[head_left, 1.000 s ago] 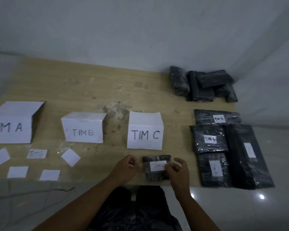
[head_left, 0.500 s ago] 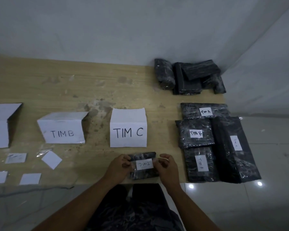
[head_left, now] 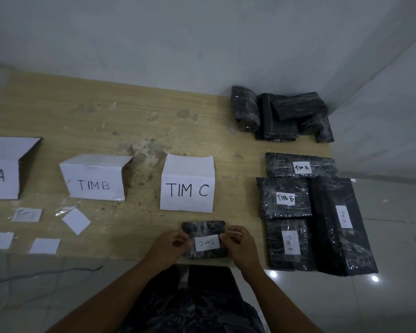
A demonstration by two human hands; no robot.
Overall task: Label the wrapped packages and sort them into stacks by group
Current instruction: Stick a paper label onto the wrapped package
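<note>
Wooden table (head_left: pixel 135 131), white wall behind. Item: black wrapped package (head_left: pixel 203 228) at near edge, its TIM C label (head_left: pixel 207 242) running 9-to-3. Left hand (head_left: pixel 166 246) at its 9 o'clock, right hand (head_left: pixel 243 243) at 3, each pinching a side edge, equally near. TIM C sign (head_left: pixel 187 188) just beyond, 12 o'clock.

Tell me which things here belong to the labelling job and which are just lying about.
Job: small package, held by left hand and right hand; TIM B sign; TIM C sign; labelled packages; unlabelled pile; paper slips.
Lying about: clear plastic scrap; floor cable.
</note>
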